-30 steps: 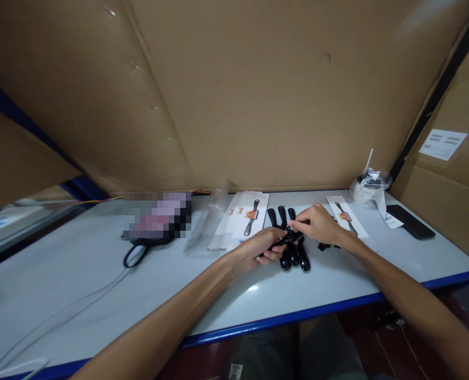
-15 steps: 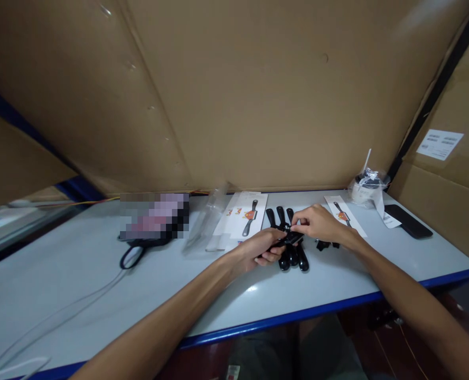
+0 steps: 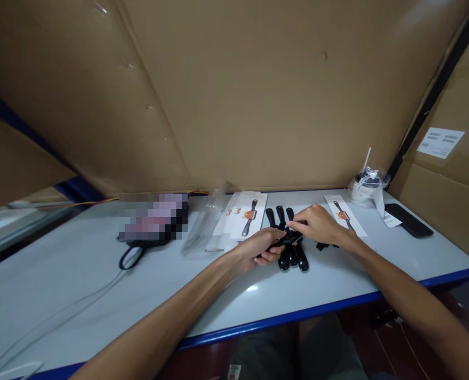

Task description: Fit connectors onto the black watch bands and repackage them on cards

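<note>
My left hand [image 3: 263, 246] is closed around a black tool handle [image 3: 285, 240], holding it just above the white table [image 3: 100, 285]. My right hand [image 3: 317, 224] pinches a small part at the handle's right end, fingers pressed together. Under both hands lie three more black handles [image 3: 293, 257] side by side, pointing toward me. A few small black pieces [image 3: 324, 245] rest on the table below my right wrist.
Printed cards [image 3: 247, 217] showing the tool lie left of the handles, another card [image 3: 343, 214] to the right. A clear plastic bag [image 3: 206, 221], a blurred object with black strap [image 3: 139, 248], a wrapped cup [image 3: 367, 184] and a dark phone [image 3: 409, 220] stand around. Cardboard walls [image 3: 258, 95] close the back.
Both hands stay at the same spot on the handle; the right fingers shift slightly at its end. The view drifts a little.
</note>
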`<state>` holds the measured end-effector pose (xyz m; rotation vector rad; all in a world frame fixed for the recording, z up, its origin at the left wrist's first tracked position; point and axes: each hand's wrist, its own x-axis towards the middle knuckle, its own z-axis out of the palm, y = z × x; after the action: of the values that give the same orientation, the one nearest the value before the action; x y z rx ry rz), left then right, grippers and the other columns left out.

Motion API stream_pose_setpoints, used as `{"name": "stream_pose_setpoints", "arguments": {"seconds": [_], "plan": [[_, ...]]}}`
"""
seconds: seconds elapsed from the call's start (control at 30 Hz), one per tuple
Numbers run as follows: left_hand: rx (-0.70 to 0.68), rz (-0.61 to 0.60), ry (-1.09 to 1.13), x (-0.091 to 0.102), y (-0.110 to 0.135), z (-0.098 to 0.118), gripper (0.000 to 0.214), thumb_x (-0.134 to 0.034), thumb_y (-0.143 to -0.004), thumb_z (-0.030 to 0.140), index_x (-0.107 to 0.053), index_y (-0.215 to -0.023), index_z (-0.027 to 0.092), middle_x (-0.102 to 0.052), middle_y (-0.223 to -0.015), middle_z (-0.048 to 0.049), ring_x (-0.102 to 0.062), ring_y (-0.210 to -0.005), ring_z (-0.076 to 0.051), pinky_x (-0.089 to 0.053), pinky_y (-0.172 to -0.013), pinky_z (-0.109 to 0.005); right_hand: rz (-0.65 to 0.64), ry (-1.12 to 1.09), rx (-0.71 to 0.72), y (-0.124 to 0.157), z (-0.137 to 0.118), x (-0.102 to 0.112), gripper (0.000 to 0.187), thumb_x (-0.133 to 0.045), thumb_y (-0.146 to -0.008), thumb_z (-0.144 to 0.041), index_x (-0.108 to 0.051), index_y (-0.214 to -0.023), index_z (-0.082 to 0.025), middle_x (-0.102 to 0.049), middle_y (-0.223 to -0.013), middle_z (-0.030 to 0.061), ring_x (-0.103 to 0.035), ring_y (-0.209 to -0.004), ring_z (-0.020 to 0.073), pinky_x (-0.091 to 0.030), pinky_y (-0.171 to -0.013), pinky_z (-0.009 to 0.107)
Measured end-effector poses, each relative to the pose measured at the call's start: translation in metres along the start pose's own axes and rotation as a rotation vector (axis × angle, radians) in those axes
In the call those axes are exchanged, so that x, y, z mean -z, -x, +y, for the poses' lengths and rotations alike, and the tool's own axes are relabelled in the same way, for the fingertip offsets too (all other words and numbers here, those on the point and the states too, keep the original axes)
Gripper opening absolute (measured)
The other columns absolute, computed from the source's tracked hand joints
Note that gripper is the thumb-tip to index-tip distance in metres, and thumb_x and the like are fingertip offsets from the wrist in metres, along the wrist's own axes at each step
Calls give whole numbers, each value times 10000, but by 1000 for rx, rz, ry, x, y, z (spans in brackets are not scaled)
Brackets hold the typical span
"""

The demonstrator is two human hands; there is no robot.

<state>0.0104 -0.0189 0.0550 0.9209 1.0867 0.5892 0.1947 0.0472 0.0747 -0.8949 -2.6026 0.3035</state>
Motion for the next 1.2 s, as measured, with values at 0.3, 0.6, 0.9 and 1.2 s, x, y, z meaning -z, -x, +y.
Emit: {"name": "stream_pose_setpoints", "arguments": {"seconds": [0.3, 0.6, 0.9, 1.2], "plan": [[-10, -17, 8, 2, -2, -2, 235, -430, -969, 327, -576, -952, 144, -301, -516, 93, -107, -376, -54, -99, -318, -140, 28, 27, 8, 0, -1, -1, 405, -554, -974, -329, -690, -623, -180, -515, -584, -13, -309, -578, 112, -219, -621, 304], [-12, -21, -6, 2, -2, -1, 251, -390, -979, 305, -577, -966, 138, -298, -519, 91, -99, -391, -57, -92, -322, -143, 17, 12, 35, 0, -1, -2, 397, -563, -978, -318, -675, -620, -187, -493, -579, -20, -284, -576, 109, -223, -615, 303], [-22, -24, 5, 2, -2, -2, 246, -442, -959, 329, -590, -958, 133, -314, -524, 86, -116, -380, -51, -109, -322, -139, -25, -57, 38, 0, -3, -1, 406, -549, -979, -337, -674, -623, -188, -486, -568, -31, -318, -566, 104, -220, -601, 287], [10, -17, -18, 1, 0, 0, 294, -343, -1008, 302, -584, -984, 136, -295, -523, 88, -103, -386, -59, -78, -322, -149, 43, 62, -19, -2, 4, 0, 351, -580, -974, -318, -721, -684, -180, -558, -582, -11, -347, -552, 108, -240, -613, 289]]}}
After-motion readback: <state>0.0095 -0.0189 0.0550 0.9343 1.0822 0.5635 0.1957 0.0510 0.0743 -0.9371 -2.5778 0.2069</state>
